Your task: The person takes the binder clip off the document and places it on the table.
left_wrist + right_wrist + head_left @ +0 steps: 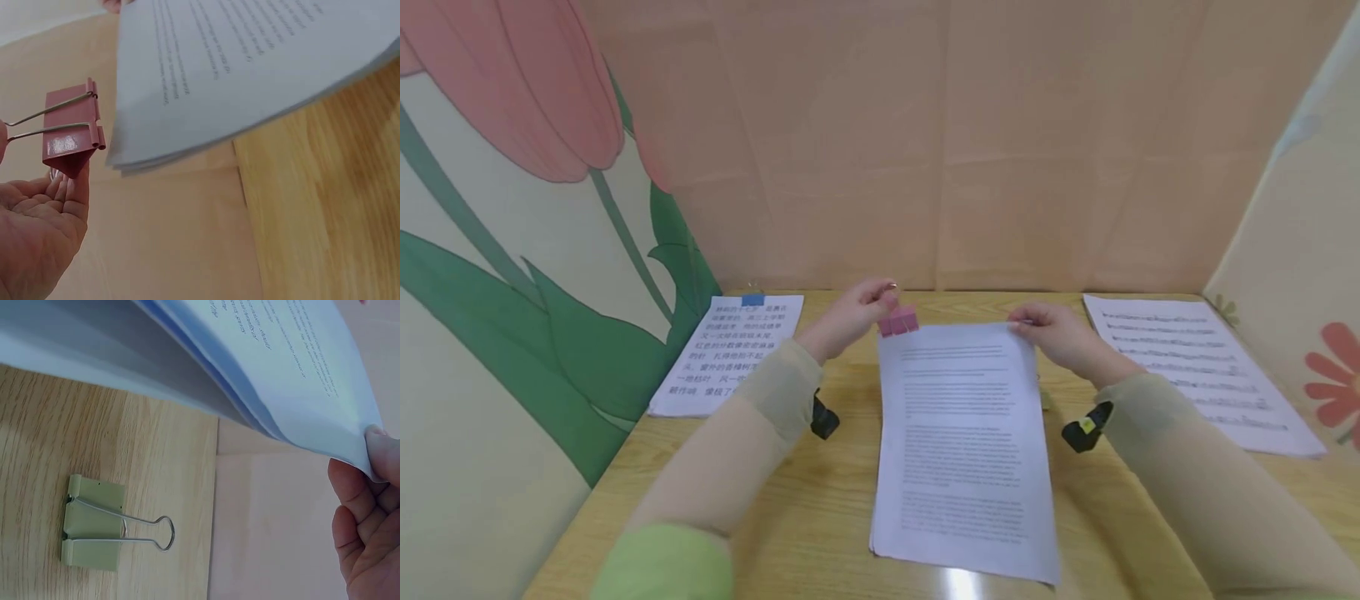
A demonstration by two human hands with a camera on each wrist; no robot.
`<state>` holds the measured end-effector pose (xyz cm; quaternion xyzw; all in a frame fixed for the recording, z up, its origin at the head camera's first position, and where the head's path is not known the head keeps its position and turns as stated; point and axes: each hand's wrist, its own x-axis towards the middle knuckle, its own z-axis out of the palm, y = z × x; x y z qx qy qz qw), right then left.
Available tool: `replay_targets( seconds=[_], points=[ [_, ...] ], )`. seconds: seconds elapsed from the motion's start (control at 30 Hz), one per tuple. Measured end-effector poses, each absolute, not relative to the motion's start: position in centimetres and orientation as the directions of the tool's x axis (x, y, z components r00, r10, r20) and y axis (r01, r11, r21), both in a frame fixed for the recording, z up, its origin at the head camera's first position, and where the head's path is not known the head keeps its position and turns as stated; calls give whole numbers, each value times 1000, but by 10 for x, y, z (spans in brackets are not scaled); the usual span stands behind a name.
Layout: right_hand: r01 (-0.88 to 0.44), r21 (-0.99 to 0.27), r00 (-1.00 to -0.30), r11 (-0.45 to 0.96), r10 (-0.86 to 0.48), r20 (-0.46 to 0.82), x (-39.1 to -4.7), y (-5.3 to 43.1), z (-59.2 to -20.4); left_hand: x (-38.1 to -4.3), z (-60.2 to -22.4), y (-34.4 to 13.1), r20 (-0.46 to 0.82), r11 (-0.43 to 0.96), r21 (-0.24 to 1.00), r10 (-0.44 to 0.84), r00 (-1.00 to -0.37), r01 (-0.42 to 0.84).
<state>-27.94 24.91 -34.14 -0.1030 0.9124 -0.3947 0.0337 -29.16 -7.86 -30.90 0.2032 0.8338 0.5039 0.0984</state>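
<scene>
Over the middle of the table (pixel 820 517), you are holding up a stack of printed sheets (pixel 962 450) by its top edge; whether the bottom edge touches the wood, you can't tell. Your right grip (pixel 1060 333) pinches the top right corner between thumb and finger (the layers bow apart along that side, so it's unclear if every sheet is caught). Your left grip (pixel 853 315) pinches the wire handles of a pink binder clip (pixel 70 117), its lips turned toward the stack's top left corner. From the head view the two overlap, yet the left wrist view shows a sliver of gap — the clip sits just beside the paper.

You seem to be at the lining-up step of fastening the stack. The next move likely calls for you to even the sheet edges, squeeze the handles and slide the lips over the whole corner — a stray sheet could easily miss the bite.

Below your right grip, a green binder clip (pixel 94 525) lies on the table. To your left, another stack of text pages (pixel 730 358) already wears a blue clip (pixel 752 300); sheet music (pixel 1195 375) lies to your right.
</scene>
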Motion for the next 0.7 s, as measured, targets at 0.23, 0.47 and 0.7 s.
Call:
replay_targets(
  seconds=[0.23,0.47,0.7],
  points=[
    [-122,-724,-983,679,-184,-7,-281,252,-342,-279,-318,-97,8,434,873,446,-895,224],
    [-130,-719,-984,682,-180,7,-283,255,-342,-273,-336,-109,-27,466,865,415,-910,186],
    [-137,-719,-984,682,-180,17,-284,260,-344,-275,-356,-115,-100,498,859,391,-915,119]
  ],
)
